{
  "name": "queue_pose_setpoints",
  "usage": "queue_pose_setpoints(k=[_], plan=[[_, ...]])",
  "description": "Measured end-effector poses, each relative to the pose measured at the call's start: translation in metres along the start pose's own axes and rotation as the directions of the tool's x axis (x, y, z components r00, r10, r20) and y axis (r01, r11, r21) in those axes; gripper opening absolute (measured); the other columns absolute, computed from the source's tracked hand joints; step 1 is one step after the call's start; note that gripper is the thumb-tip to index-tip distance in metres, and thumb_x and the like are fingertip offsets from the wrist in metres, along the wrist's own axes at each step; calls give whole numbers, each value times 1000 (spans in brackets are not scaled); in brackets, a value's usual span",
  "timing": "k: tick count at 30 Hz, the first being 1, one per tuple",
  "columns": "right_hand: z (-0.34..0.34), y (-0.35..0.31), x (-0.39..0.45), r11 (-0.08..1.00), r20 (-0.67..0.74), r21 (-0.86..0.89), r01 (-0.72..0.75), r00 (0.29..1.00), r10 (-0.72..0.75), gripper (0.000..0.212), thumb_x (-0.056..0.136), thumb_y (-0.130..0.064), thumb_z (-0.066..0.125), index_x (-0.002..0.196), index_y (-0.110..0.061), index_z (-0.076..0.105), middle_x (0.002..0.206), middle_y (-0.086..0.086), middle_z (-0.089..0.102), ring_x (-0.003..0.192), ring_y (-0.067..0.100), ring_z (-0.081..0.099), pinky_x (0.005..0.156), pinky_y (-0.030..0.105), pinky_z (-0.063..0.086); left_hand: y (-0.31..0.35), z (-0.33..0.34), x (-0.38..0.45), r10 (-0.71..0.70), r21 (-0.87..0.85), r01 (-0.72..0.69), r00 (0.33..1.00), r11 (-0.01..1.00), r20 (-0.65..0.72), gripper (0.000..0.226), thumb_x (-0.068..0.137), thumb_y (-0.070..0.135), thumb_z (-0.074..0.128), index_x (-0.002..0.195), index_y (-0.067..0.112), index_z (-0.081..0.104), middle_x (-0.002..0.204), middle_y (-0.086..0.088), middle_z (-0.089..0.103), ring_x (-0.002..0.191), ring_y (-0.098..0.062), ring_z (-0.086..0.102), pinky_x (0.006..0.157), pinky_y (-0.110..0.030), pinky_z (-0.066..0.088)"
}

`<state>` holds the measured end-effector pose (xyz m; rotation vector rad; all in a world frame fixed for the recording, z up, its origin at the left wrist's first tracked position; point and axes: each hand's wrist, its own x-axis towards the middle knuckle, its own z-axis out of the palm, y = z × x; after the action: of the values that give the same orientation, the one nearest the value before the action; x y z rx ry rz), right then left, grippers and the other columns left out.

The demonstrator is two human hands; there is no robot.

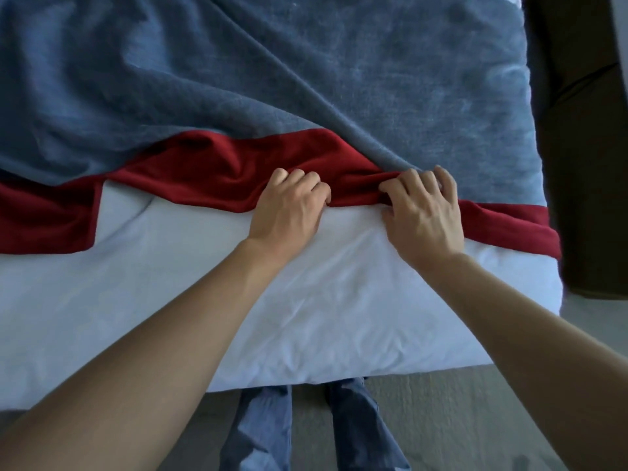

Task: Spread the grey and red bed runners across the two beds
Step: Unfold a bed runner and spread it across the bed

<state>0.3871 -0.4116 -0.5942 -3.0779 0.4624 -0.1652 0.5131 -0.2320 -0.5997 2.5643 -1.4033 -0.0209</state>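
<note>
A grey-blue bed runner (272,69) lies rumpled across the upper part of a white bed (238,300). A red runner (210,171) sits under its near edge as a creased band running from the left side to the bed's right edge. My left hand (289,209) has its fingers curled into a fold of the red runner at the middle. My right hand (423,212) grips the bunched red cloth just to the right, its fingertips at the edge of the grey runner. Both hands rest on the white duvet.
The bed's foot edge (339,379) is right in front of my legs (306,426), which stand on grey carpet (441,402). Dark brown furniture (584,147) stands close along the bed's right side.
</note>
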Motion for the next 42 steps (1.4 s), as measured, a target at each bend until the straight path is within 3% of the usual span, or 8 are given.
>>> queue_pose_setpoints(k=[5, 8, 13, 18, 25, 29, 35, 42], plan=[[-3, 19, -14, 996, -32, -14, -86, 996, 86, 19, 80, -9, 64, 99, -11, 66, 92, 9, 61, 88, 33, 55, 95, 44, 37, -8, -3, -13, 115, 22, -115, 993, 993, -17, 9, 88, 10, 64, 82, 17, 67, 74, -3, 59, 69, -27, 56, 70, -40, 38], [-4, 37, -34, 995, -2, 6, -103, 995, 103, 22, 77, -11, 66, 98, -10, 67, 89, 10, 63, 85, 34, 56, 90, 43, 37, -2, -3, -25, 67, 74, -65, 997, 995, -25, 4, 88, 14, 64, 85, 16, 65, 77, -3, 59, 72, -27, 55, 71, -40, 36], [-2, 59, -61, 994, -9, -10, -112, 994, 112, 32, 75, -3, 61, 105, -11, 66, 93, 10, 59, 89, 33, 53, 94, 42, 37, 57, 11, -8, 37, 131, -39, 999, 991, 16, 20, 88, 16, 58, 108, 19, 59, 95, -2, 58, 86, -27, 53, 74, -39, 36], [-7, 80, -77, 994, 24, -8, -113, 993, 113, 23, 74, 2, 53, 90, -9, 65, 87, 9, 58, 83, 33, 54, 100, 44, 40, 81, 20, 5, -6, 46, 5, 1000, 999, 20, 12, 82, 4, 63, 87, 16, 62, 82, -6, 57, 79, -31, 54, 70, -42, 40], [-12, 100, -101, 989, 30, 2, -150, 988, 149, 42, 76, 1, 56, 115, -12, 66, 102, 9, 60, 96, 33, 56, 99, 43, 38, 98, 18, -13, -44, 60, 41, 998, 997, 54, 20, 79, 3, 67, 95, 14, 62, 88, -7, 58, 82, -33, 54, 69, -46, 41], [-10, 122, -96, 980, 37, -52, -191, 980, 194, 29, 81, -1, 54, 104, -14, 66, 94, 7, 59, 89, 31, 55, 97, 43, 40, 138, 28, 18, 49, 26, -51, 997, 998, 62, 21, 81, 3, 62, 98, 15, 63, 88, -6, 57, 82, -31, 54, 69, -43, 43], [-9, 127, -119, 985, 21, 21, -173, 985, 173, 16, 79, -4, 54, 86, -14, 64, 79, 5, 57, 79, 31, 53, 90, 44, 40, 154, 35, -9, 17, 8, -18, 994, 1000, 110, 18, 82, -1, 62, 92, 15, 60, 84, -4, 55, 78, -29, 53, 67, -42, 44], [-4, 142, -114, 970, -4, 25, -243, 970, 243, 19, 82, -6, 51, 89, -15, 66, 84, 4, 59, 85, 31, 55, 103, 45, 37, 202, 43, 31, 64, -29, -61, 993, 998, 96, 20, 85, 5, 45, 93, 14, 61, 84, -5, 55, 78, -28, 54, 65, -40, 44]])
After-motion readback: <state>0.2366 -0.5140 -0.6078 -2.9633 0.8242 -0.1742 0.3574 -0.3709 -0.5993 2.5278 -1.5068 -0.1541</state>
